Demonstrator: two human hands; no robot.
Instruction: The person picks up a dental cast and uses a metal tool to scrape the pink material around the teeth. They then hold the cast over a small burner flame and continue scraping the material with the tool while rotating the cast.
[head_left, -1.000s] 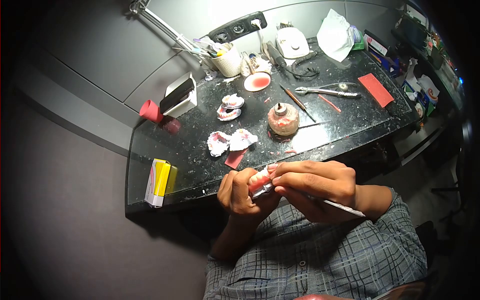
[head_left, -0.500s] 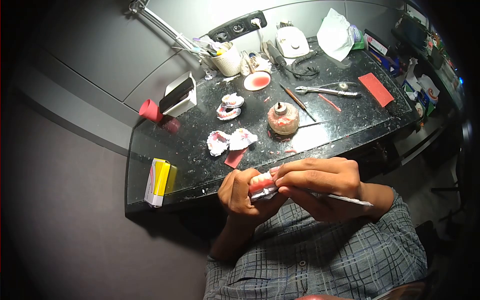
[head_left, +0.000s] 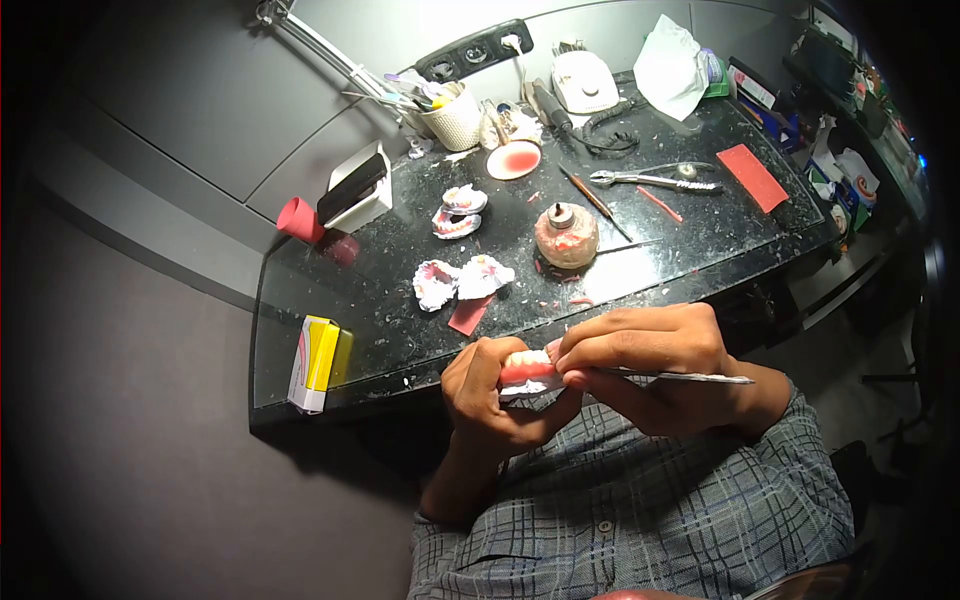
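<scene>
My left hand (head_left: 487,398) is wrapped round a dental model (head_left: 527,372) with pale teeth set in pink wax on a white plaster base. My right hand (head_left: 650,362) grips a slim metal carving tool (head_left: 700,378), its handle sticking out to the right under the fingers. The fingertips of that hand touch the model's right side, and they hide the tool's working tip. Both hands are just off the near edge of the black worktop (head_left: 380,310). A pink wax piece (head_left: 470,315) lies beyond my left hand, beside white plaster models (head_left: 485,277).
A glass spirit burner (head_left: 567,240) stands mid-table, with a brown-handled tool (head_left: 592,200) behind it. Another plaster model pair (head_left: 460,212) sits to the left. A yellow-and-white box (head_left: 315,365) is at the left edge; a pink wax sheet (head_left: 752,178) lies at the right.
The tool's handle has swung up to a nearly level angle. My right hand has tilted slightly, and the model has turned a little in my left hand.
</scene>
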